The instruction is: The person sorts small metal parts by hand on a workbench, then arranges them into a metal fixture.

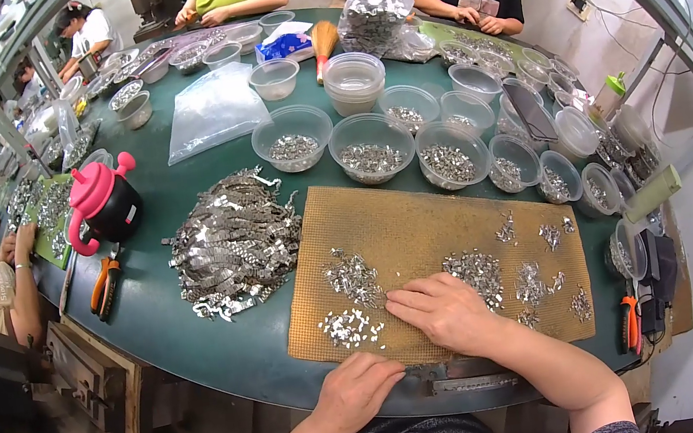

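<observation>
Far left of the near worktop (167,333): a black mug with a pink lid (114,206), and just below it, orange-handled pliers (106,284). Next, a big tangled heap of metal strips (234,242), toothed and glinting, close against the tan grid-textured mat (382,211). I judge the strips thin and springy, the whole heap weighty and apt to snag; better lifted a few at a time, by flat faces rather than edges.

Left part of the mat: bright metal chips (350,330) lie scattered, a greyer chip pile (353,280) just beyond. Each chip looks stiff, very light and slick, likely hard to pick off the grid singly; fingertips on opposite edges seem the surest hold, a flat-handed sweep the easier way with many.

Left hand (357,392) at the mat's near edge, fingers together and slightly bent; cannot tell whether it pinches anything. Right hand (446,314) palm down on the mat, fingers extended close together, tips right of the scattered chips, thumb out of sight; cannot tell what, if anything, lies beneath.

Right of its fingertips, a dense central pile (476,276), then looser clusters (529,283), likely to scatter at a nudge. Rightmost: orange-handled tool (630,323) beyond the mat.
</observation>
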Demonstrator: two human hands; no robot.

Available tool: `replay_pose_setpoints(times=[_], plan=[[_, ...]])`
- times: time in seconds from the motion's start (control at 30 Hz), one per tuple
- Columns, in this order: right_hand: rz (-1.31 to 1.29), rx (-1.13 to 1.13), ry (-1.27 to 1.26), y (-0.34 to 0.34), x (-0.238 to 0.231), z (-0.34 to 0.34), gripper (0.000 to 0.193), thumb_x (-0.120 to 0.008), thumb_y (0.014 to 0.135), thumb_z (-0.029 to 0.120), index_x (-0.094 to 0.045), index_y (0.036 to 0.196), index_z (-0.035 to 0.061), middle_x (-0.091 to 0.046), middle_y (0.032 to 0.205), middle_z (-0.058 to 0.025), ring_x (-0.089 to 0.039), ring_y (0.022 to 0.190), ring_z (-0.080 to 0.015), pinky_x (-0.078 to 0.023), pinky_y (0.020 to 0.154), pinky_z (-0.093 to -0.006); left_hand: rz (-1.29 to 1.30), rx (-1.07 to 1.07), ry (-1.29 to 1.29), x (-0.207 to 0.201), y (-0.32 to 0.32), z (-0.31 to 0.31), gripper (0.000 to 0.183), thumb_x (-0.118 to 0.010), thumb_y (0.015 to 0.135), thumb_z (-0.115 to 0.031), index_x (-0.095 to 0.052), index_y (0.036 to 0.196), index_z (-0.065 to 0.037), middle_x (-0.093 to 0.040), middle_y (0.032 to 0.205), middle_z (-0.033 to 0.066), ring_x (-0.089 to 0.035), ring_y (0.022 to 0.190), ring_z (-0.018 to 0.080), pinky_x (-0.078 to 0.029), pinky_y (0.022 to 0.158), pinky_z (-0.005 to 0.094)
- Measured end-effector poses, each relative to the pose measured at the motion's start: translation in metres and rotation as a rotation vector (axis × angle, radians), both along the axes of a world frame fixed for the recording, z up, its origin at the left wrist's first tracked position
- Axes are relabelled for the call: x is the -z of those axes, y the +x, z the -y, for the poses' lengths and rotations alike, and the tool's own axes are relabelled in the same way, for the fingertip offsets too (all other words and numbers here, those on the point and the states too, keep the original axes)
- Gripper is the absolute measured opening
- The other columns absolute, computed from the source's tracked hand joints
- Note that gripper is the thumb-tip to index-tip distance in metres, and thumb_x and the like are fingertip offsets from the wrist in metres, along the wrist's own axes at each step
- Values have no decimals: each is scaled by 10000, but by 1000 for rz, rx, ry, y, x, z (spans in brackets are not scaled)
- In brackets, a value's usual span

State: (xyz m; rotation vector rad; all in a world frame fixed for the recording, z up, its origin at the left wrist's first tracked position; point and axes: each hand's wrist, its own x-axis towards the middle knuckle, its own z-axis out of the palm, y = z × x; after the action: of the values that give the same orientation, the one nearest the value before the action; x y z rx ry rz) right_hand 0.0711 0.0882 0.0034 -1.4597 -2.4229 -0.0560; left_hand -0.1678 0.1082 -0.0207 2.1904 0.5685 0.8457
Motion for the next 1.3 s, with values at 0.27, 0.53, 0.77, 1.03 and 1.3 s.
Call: replay_pose_setpoints(times=[0.27,0.53,0.77,1.03,1.3], plan=[[-94,57,-10,10,-13,16,318,-735,823,79,-764,1139,97,-749,1160,-23,-699,1048,-222,-535,861,-363,29,16,-38,4,-2,-4,171,-803,850,-58,-739,1008,-50,-676,907,64,-676,812,250,-557,684,359],[-217,225,-75,5,-7,3,161,-728,877,123,-745,1035,103,-711,954,-28,-709,901,-227,-585,691,-358,53,45,-41,3,-2,-7,169,-801,850,-58,-744,1009,-56,-667,887,60,-674,800,243,-557,679,355],[-51,212,-98,2,2,-5,100,-706,913,148,-711,994,88,-632,860,-46,-690,800,-238,-566,651,-374,38,41,-39,3,-3,-6,155,-791,861,-59,-744,1008,-54,-665,885,66,-673,798,251,-557,679,358],[-125,180,-77,6,-7,7,94,-733,902,124,-676,945,63,-621,838,-78,-686,751,-259,-552,627,-373,46,30,-65,2,-2,0,135,-767,876,-28,-728,1005,-35,-710,896,93,-694,792,275,-560,681,370],[-84,248,-114,23,-30,68,123,-749,869,103,-650,930,63,-620,847,-65,-681,734,-251,-550,629,-378,37,88,-95,0,13,8,134,-765,871,-12,-722,996,-28,-733,886,112,-710,786,285,-564,683,373]])
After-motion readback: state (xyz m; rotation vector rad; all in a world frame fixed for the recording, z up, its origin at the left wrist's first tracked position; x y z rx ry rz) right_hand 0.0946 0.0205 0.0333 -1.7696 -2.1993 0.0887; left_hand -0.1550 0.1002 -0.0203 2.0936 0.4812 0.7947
